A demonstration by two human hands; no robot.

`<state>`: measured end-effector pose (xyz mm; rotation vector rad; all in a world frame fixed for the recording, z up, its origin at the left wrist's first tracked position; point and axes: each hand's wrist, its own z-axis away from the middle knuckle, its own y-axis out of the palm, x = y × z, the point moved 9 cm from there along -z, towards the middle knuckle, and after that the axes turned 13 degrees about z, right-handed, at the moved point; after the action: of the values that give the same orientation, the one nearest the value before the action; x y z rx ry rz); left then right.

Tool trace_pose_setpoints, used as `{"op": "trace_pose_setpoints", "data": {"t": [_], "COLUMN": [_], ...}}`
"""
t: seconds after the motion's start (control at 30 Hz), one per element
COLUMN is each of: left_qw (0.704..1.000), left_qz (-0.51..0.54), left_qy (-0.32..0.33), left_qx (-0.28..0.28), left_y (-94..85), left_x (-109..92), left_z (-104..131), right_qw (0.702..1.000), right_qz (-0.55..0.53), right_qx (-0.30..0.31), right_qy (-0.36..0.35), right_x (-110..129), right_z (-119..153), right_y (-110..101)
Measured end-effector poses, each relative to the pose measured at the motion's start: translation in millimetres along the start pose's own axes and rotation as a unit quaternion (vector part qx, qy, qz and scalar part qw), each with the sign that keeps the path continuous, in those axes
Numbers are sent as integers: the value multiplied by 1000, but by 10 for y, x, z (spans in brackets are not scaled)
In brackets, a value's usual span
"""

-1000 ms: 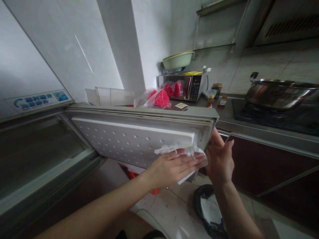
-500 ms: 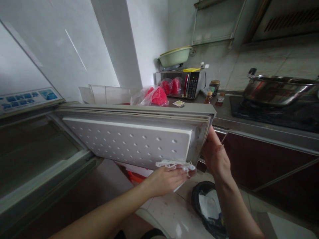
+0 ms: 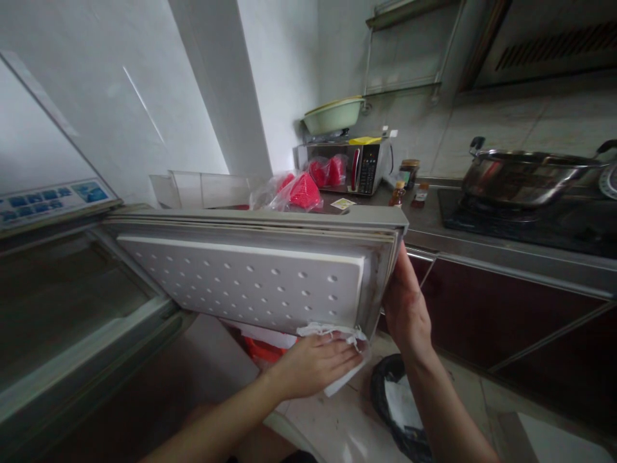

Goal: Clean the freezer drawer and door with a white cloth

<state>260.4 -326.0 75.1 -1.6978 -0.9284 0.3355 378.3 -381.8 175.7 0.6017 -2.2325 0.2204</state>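
A grey-white appliance door with a dimpled inner panel hangs open across the middle. My left hand presses a white cloth against the door's lower edge near its outer corner; part of the cloth hangs below my fingers. My right hand grips the door's outer side edge, its fingers partly hidden behind the door.
Behind the door stand a microwave, red items in plastic bags and small bottles. At the right, a steel pot sits on the stove. A lined bin is on the floor.
My left hand and the cloth have shifted slightly left along the door's lower edge, and more cloth shows below the fingers. The right hand still holds the door's side; the view has shifted a little.
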Motion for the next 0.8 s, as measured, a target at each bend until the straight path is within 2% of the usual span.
{"op": "trace_pose_setpoints", "data": {"t": [0.1, 0.3, 0.4, 0.47, 0.57, 0.8], "left_qw": [999, 988, 985, 986, 985, 980], "left_qz": [-25, -118, -147, -160, -173, -192], "left_qy": [-21, -58, -40, -12, 12, 26], "left_qx": [-16, -80, -75, -46, -18, -44], "left_y": [-270, -1220, -1508, -1543, -1506, -1455], "left_x": [3, 220, 309, 324, 330, 326], "left_z": [-45, -341, -469, -508, -508, -539], "right_qw": [998, 992, 988, 987, 987, 986], "right_qz": [-54, -119, -143, -151, -152, -161], "right_qx": [-8, -24, -25, -19, -10, -6], "right_qy": [3, 29, 44, 49, 46, 46], "right_x": [18, 26, 0, -14, -16, -19], "right_z": [14, 54, 63, 52, 26, 13], "right_y": [21, 24, 15, 20, 32, 36]}}
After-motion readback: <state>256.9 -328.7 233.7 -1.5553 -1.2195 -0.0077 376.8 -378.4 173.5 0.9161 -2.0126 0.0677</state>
